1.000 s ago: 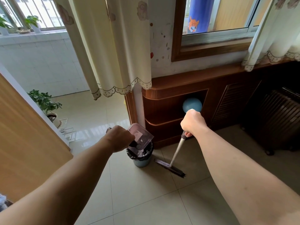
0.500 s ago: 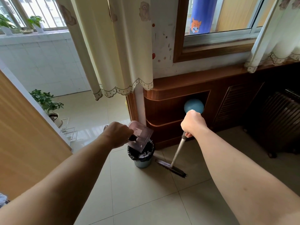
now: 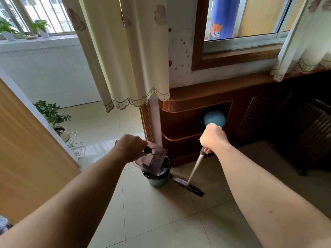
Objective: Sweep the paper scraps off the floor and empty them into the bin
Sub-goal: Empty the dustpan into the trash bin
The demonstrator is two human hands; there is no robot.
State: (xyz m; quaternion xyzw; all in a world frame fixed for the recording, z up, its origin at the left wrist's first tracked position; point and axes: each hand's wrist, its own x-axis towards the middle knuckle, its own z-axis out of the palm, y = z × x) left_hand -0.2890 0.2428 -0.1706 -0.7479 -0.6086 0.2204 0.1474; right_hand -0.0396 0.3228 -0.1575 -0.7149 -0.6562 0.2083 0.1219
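Dustpan (image 3: 153, 159) in my left hand (image 3: 130, 147): my fingers are curled tight round its dark handle, and the pan is tipped steeply, its open edge pointing down into the mouth of the bin (image 3: 157, 178). White paper scraps (image 3: 162, 172) show inside the bin, against its black liner, just below the pan's lower edge. The bin stands on the pale tiled floor (image 3: 152, 212), close to the corner of the dark wooden cabinet (image 3: 197, 104).

My right hand (image 3: 213, 138) is closed in a fist round the top of the broom (image 3: 194, 171) handle. The metal shaft slants down and to the left from my fist, and the dark brush head rests on the tiles just right of the bin, near it but not touching as far as I can tell.

Behind my right fist a blue ball (image 3: 214, 118) sits in the cabinet's open shelf. A cream curtain (image 3: 125, 51) hangs above the bin, and a potted plant (image 3: 52, 115) stands well off to the left.
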